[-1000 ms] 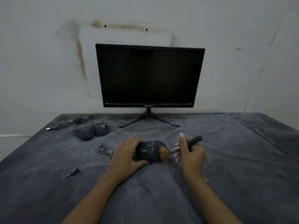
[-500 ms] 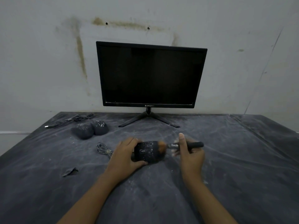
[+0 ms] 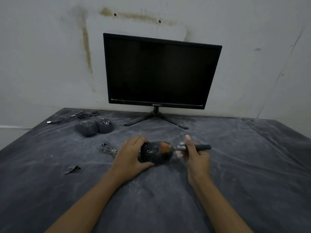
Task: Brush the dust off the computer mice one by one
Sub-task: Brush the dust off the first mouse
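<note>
A black computer mouse (image 3: 152,153) speckled with white dust sits in the middle of the table, and my left hand (image 3: 130,154) grips it from the left side. My right hand (image 3: 195,156) holds a brush (image 3: 200,147) by its dark handle, index finger raised; the orange-brown bristles (image 3: 165,146) lie on the mouse's far right part. The mouse's coiled cable (image 3: 107,147) trails off to the left. Two more dusty mice (image 3: 87,127) (image 3: 105,125) lie side by side at the back left.
A dark monitor (image 3: 159,71) on a splayed stand stands at the back against a stained wall. A tangle of black cables (image 3: 75,116) lies behind the two mice. The dark table cover (image 3: 235,182) is wrinkled, dusty, with a small tear (image 3: 72,169) at left.
The brush head has swept left and up across the mouse, from its right end onto its top. My right hand followed slightly; the left hand keeps its grip.
</note>
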